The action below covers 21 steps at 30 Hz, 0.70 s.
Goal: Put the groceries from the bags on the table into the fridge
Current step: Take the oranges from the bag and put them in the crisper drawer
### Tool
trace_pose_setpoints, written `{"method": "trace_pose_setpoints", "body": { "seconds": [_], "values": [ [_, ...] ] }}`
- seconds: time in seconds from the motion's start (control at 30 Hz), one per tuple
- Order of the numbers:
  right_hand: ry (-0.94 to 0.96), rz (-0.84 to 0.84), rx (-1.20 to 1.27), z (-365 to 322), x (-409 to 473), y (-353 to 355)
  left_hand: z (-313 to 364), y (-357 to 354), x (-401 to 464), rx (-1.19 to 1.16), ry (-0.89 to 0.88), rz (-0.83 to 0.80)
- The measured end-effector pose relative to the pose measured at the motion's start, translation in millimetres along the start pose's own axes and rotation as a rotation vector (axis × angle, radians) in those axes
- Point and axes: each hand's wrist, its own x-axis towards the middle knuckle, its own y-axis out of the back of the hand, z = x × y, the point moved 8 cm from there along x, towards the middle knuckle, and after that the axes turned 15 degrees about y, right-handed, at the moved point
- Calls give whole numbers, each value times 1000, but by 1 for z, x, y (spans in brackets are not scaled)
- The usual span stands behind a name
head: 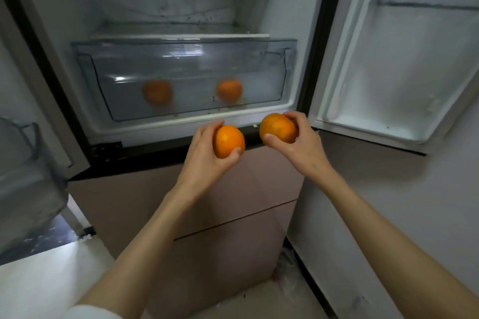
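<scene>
We hold one orange in the left hand and another orange in the right hand, both just below the closed crisper drawer. With neither hand free to open it, fruit may drop.

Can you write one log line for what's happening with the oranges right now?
left hand: holds orange | right hand: holds orange | crisper drawer: two oranges inside | fridge doors: open
</scene>
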Motion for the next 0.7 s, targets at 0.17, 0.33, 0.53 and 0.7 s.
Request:
{"method": "trace_pose_setpoints", "body": {
  "seconds": [0.17,0.33,0.53,0.7],
  "values": [
    [170,-18,16,-2,82,14,46,17,55,-10,-39,157],
    [306,53,67,-19,158,23,96,51,102,16,-133,270],
    [397,33,-126,-45,240,24,132,86,174,285,-159,344],
    [334,-58,-209,-26,283,7,113,100,226,394,-34,320]
  ]
}}
